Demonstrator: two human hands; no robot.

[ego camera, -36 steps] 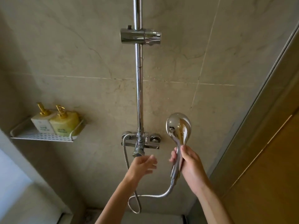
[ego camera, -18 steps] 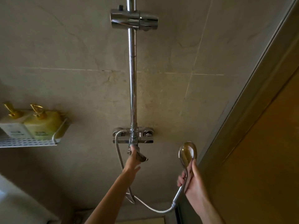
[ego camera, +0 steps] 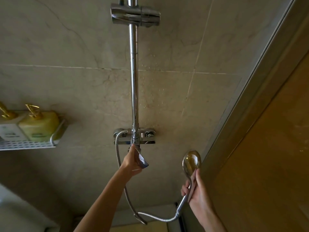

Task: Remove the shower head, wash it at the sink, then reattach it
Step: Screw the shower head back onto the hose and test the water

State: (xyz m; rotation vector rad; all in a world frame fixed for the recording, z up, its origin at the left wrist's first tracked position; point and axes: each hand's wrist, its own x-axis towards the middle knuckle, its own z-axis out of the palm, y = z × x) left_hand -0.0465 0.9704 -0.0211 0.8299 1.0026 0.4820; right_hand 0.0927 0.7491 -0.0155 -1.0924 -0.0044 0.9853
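My right hand [ego camera: 199,193] has dropped toward the lower right of the frame since a second ago, and it is closed around the handle of the shower head [ego camera: 192,160], with the round chrome face pointing up beside the door frame [ego camera: 250,91]. The head is off its bracket [ego camera: 135,15], which sits empty at the top centre on the riser rail [ego camera: 134,81]. The hose [ego camera: 157,218] is still attached, looping from the base of the handle across the bottom of the frame and up to the mixer valve [ego camera: 134,136].

The bigger change is my left hand [ego camera: 132,160]. A second ago it hung open in front of the valve; now it has reached up and its fingers are wrapped on the lever [ego camera: 142,159] below the mixer at centre frame. How tight that hold is I cannot tell.

I take this to mean lifting the head out is done, and I am dealing with the water before going further. The head cannot reach a sink while the hose holds it, so unscrewing that joint looks like the next step.

The soap bottles [ego camera: 39,125] on the shelf [ego camera: 28,144] at mid left play no part.
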